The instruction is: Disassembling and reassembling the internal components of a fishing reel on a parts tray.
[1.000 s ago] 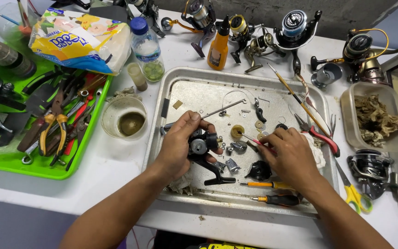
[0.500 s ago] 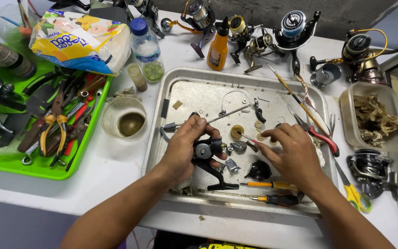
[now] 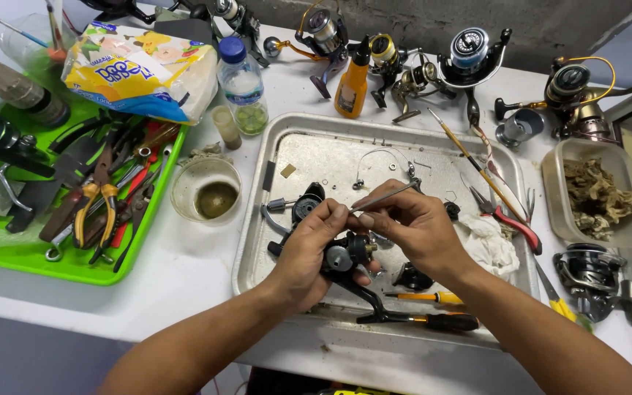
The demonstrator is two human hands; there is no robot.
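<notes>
Here the work looks to be mid-strip on a black spinning reel body (image 3: 345,257), held over the metal tray (image 3: 257,219) on the bench; the left hand (image 3: 309,252) is closed around it from below. The right hand (image 3: 415,230) pinches thin metal tweezers (image 3: 383,197) between curled fingers, their tip by the left fingertips. Judging by this, seating or lifting a small part calls for a steady, fine tip.

black fishing reel body (image 3: 345,256) held above metal tray, thin metal pick (image 3: 383,197) angled over it
</notes>
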